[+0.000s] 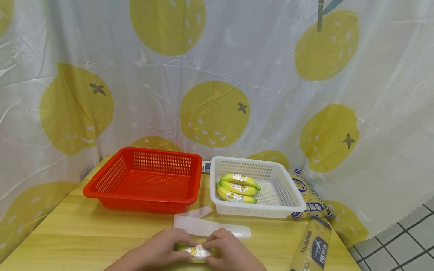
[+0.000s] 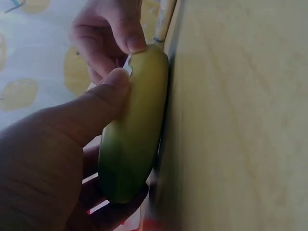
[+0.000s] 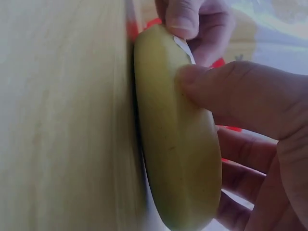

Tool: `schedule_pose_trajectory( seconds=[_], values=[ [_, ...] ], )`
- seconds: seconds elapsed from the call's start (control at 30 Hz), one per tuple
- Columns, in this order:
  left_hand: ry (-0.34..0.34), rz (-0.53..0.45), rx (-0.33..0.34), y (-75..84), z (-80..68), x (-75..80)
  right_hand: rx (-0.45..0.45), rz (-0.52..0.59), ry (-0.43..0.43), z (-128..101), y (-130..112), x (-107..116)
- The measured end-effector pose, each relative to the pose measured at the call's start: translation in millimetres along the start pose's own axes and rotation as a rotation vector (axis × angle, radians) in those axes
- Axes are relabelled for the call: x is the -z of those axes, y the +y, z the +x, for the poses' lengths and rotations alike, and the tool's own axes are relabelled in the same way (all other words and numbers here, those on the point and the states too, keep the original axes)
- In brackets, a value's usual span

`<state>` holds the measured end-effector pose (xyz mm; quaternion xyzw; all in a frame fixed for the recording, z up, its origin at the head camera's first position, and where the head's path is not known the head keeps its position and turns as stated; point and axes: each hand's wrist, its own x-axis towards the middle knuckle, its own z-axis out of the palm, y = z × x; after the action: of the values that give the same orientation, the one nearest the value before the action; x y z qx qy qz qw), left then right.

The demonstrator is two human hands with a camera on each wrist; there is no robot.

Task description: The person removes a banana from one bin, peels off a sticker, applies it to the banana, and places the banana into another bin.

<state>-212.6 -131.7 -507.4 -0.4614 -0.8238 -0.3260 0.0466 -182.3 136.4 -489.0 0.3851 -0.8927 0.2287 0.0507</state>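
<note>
Banana (image 1: 196, 251) lay on the counter (image 1: 84, 233) at its near edge, both hands clamped on it: left hand (image 1: 159, 250) steadying it, right hand (image 1: 230, 252) pinching its sticker (image 3: 183, 48)

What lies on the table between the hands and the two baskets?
In the head view, a white backing strip lies there, between the hands' banana and the baskets.

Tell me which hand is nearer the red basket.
Left. The left hand grips the banana closer below the red basket; the right hand holds it farther right, below the white basket.
</note>
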Motion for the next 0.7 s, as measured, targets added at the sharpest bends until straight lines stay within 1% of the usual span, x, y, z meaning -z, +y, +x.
schedule_pose_trajectory(
  seconds=[0.07,0.1,0.13,0.17,0.23,0.3,0.37,0.43,0.5,0.57,0.6,0.63,0.7],
  values=[
    [-0.03,-0.015,0.002,-1.4,-0.8,3.9,-0.03,-0.011,-0.033,-2,-1,3],
    [-0.031,0.0,-0.005,-1.6,-1.0,5.2,-0.036,-0.025,-0.047,-3,-2,4],
    [-0.023,0.014,-0.017,-1.2,-1.0,6.0,-0.038,-0.039,-0.064,-5,-3,5],
    [-0.002,0.025,-0.035,-0.6,-0.4,6.5,-0.018,-0.064,-0.067,-7,-2,6],
    [0.065,0.026,-0.075,1.7,3.6,7.6,0.043,-0.117,-0.066,-14,0,7],
    [0.167,0.013,-0.1,5.1,12.2,8.5,0.117,-0.147,-0.056,-22,4,7],
    [0.253,-0.057,-0.074,9.1,26.7,9.0,0.185,-0.148,-0.044,-32,10,9],
    [0.291,-0.13,0.021,12.9,43.7,8.2,0.244,-0.136,-0.028,-41,16,10],
    [0.295,-0.223,0.162,15.7,60.3,6.5,0.272,-0.107,-0.027,-49,21,13],
    [0.282,-0.304,0.304,16.6,75.1,2.1,0.264,-0.055,-0.039,-56,24,17],
    [0.276,-0.346,0.36,16.6,81.3,-0.9,0.24,-0.011,-0.051,-61,27,19],
    [0.277,-0.389,0.402,16.5,86.8,-4.3,0.229,0.045,-0.046,-67,37,16],
    [0.301,-0.468,0.451,16.7,95.5,-11.4,0.203,0.147,-0.04,-74,38,29]
  ],
)
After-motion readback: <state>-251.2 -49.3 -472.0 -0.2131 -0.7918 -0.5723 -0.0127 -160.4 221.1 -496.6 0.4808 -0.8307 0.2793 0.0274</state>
